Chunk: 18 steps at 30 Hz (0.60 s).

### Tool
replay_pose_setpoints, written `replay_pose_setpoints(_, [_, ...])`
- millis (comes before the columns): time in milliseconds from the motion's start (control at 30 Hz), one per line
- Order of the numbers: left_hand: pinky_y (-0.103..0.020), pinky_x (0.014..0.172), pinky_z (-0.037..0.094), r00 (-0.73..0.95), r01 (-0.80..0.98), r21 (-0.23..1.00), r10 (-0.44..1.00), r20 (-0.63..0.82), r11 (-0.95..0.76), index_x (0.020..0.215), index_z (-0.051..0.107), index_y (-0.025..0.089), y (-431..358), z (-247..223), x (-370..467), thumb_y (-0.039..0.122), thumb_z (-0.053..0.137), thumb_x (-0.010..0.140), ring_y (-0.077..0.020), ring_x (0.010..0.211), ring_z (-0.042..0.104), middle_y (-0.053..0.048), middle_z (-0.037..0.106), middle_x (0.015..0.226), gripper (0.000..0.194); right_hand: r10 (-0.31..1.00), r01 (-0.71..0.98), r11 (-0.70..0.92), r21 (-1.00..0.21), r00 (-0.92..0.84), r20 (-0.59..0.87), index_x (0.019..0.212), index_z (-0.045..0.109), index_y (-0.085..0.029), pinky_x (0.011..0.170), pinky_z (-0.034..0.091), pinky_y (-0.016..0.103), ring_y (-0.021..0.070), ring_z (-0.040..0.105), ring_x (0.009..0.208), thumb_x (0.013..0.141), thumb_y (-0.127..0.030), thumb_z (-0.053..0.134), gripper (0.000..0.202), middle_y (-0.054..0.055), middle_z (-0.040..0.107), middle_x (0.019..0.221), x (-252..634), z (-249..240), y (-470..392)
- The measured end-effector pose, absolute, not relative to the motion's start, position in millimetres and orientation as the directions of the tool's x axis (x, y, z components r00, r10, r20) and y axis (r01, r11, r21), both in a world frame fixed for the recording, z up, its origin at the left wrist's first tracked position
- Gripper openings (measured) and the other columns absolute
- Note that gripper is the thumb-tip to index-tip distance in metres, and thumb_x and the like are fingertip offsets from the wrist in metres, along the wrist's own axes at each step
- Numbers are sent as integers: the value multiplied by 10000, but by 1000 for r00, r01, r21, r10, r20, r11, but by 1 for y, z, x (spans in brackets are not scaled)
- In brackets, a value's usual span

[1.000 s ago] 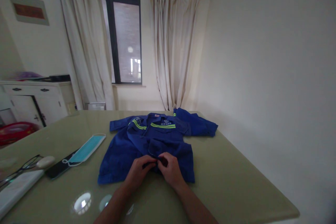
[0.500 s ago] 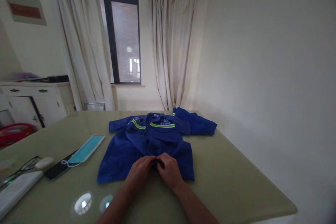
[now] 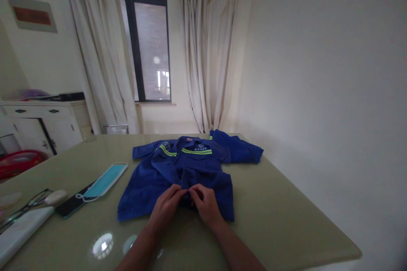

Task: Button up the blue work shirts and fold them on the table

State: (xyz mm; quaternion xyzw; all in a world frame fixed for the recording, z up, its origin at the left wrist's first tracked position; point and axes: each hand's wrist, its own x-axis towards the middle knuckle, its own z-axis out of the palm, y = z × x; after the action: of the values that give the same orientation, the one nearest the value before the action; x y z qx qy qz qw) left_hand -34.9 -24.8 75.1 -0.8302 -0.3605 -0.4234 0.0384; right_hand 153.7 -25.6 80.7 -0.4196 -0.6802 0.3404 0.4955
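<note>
A blue work shirt with yellow-green stripes and white lettering on the chest lies spread on the table, collar at the far side. At its near hem, my left hand is closed with the fingertips pinching the front edge of the cloth. My right hand pinches the same edge from the other side, its fingertips nearly touching those of the left. Some fabric is lifted between them. The exact spot they grip is partly hidden by the fingers.
Another folded blue garment lies behind the shirt at the right. On the left of the greenish table are a blue face mask, a black phone, a white mouse, glasses and a white flat object.
My two hands have shifted slightly at the hem, and the fingers are rearranged on the cloth. The fabric just above them stands up a little more. The rest of the shirt lies as before.
</note>
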Motion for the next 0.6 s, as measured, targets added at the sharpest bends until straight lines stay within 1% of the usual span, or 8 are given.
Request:
replay_pose_setpoints(100, [-218, 845, 579, 392, 631, 200, 531, 751, -749, 1112, 690, 225, -25, 75, -35, 256, 448, 1037, -140, 927, 706, -44, 700, 1024, 256, 900, 225, 434, -872, -138, 413, 911, 725, -187, 616, 451, 241, 153, 618, 664, 929, -421, 608, 261, 23, 703, 770, 154, 78, -22])
replay_pose_setpoints(167, [-236, 866, 578, 416, 624, 152, 490, 766, -767, 1118, 686, 229, -25, 74, -36, 238, 465, 1033, -145, 946, 717, -51, 731, 1076, 237, 907, 196, 421, -886, -123, 403, 872, 713, -185, 621, 438, 239, 150, 593, 674, 898, -402, 631, 233, 14, 680, 753, 154, 76, -18])
replay_pose_setpoints(300, [-240, 838, 575, 467, 602, 38, 390, 794, -797, 1155, 692, 243, -26, 76, -37, 170, 465, 1018, -143, 934, 734, -51, 767, 1096, 275, 947, 50, 304, -951, -126, 296, 778, 668, -182, 560, 389, 229, 124, 496, 596, 829, -455, 680, 278, -23, 583, 655, 154, 74, -12])
replay_pose_setpoints(367, [-245, 842, 572, 495, 590, 19, 380, 781, -807, 1166, 698, 248, -28, 77, -37, 164, 436, 1021, -145, 940, 731, -54, 765, 1094, 310, 961, -16, 240, -971, -138, 240, 758, 654, -186, 533, 365, 223, 115, 457, 570, 798, -493, 702, 313, -37, 546, 626, 154, 73, -10])
replay_pose_setpoints(433, [-246, 829, 572, 514, 583, 16, 384, 767, -812, 1143, 710, 253, -28, 78, -37, 183, 420, 1030, -143, 910, 725, -53, 760, 1058, 319, 965, -51, 210, -976, -148, 215, 751, 652, -186, 528, 357, 220, 111, 446, 567, 783, -511, 714, 332, -42, 533, 617, 154, 72, -10])
replay_pose_setpoints(600, [-227, 775, 556, 565, 583, -8, 398, 722, -813, 1041, 726, 252, -27, 80, -36, 250, 410, 1052, -132, 839, 693, -37, 730, 993, 316, 958, -46, 225, -973, -171, 229, 749, 663, -182, 563, 382, 224, 117, 475, 605, 787, -499, 724, 325, -33, 555, 646, 154, 72, -10])
